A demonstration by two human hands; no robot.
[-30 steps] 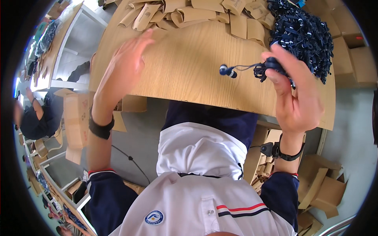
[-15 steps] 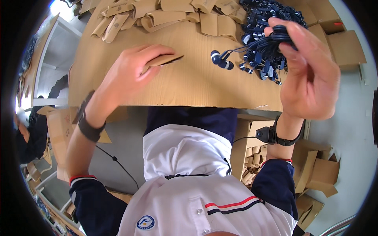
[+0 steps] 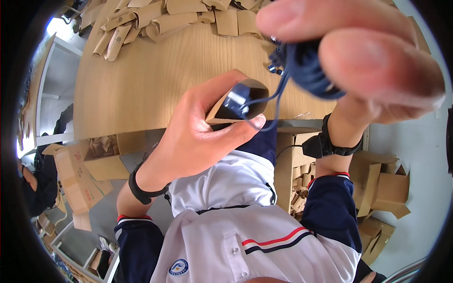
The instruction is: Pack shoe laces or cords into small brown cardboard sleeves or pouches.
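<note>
My left hand [image 3: 203, 125] is closed round a small brown cardboard sleeve [image 3: 218, 113], its mouth spread wide. The earbud ends [image 3: 236, 100] of a dark blue pair of earphones sit inside that mouth. From them the thin cord runs across to the coiled cable [image 3: 309, 70], which my right hand [image 3: 368, 61] pinches between thumb and fingers, raised close to the camera. Behind the right hand, part of the heap of other earphones [image 3: 277, 61] shows on the table; most of it is hidden.
Many flat brown cardboard sleeves [image 3: 177, 21] lie piled along the far side of the wooden table [image 3: 141, 85]. Open cartons stand below: one at the left [image 3: 106, 155], one with sleeves [image 3: 302, 184] beside my right arm, others [image 3: 382, 188] at the right. A person [image 3: 45, 174] sits far left.
The sleeve in my left hand has gone from flat to opened and moved right and nearer. My right hand rose toward the camera, and the earbuds went into the sleeve's mouth.
</note>
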